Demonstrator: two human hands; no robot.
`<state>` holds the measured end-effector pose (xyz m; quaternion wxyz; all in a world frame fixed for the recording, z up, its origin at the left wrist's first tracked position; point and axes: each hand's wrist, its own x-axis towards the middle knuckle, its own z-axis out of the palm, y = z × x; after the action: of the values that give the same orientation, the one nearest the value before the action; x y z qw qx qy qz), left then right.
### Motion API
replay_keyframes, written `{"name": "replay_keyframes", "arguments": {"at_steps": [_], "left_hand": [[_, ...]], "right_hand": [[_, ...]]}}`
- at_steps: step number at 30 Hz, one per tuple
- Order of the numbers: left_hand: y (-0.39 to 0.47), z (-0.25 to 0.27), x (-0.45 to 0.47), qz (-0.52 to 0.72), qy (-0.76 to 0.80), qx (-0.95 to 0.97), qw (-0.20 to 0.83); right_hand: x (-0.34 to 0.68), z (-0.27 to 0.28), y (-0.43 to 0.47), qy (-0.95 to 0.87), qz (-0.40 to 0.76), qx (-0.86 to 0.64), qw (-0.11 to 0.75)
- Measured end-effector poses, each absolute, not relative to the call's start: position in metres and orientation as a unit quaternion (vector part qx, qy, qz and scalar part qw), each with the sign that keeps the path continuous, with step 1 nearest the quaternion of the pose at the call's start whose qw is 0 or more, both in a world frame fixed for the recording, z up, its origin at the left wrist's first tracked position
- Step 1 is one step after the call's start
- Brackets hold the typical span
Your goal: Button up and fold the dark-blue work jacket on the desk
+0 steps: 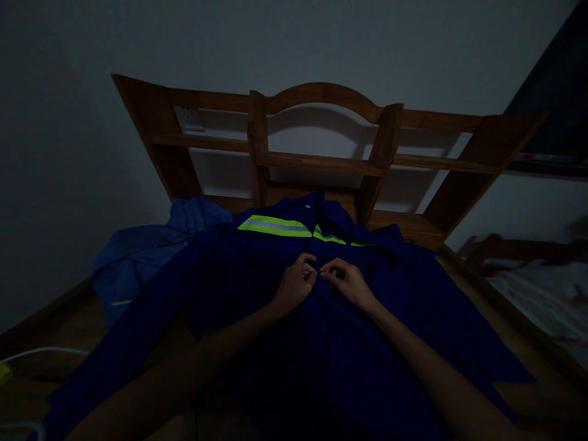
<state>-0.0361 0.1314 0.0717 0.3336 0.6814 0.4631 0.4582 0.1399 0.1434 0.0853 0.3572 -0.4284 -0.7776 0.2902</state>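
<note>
A dark blue work jacket (257,263) lies spread out front side up, its sleeves reaching to both sides. Across its chest runs a yellow-green and silver reflective strip (275,226), split at the front opening. My left hand (297,278) pinches the jacket's front edge just below the strip. Close beside it, my right hand (346,280) pinches the front edge from the other side, fingertips nearly touching the left ones. Whether a button sits between the fingers is too dark and small to tell.
Behind the jacket stands a wooden shelf unit (321,164) against the wall. A lighter blue cloth (142,254) lies at the left. A white cable (46,350) runs at the lower left, and a wall socket (190,117) shows through the shelf.
</note>
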Motion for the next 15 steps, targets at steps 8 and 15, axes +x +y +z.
{"name": "replay_keyframes", "arguments": {"at_steps": [8,15], "left_hand": [[0.133,0.074,-0.042,0.392,0.519,0.682,0.334],[0.139,0.067,-0.039,0.42,0.496,0.593,0.475]], "right_hand": [[0.137,0.089,0.138,-0.786,0.254,-0.429,0.366],[0.14,0.076,0.147,-0.737,0.337,-0.453,0.371]]}}
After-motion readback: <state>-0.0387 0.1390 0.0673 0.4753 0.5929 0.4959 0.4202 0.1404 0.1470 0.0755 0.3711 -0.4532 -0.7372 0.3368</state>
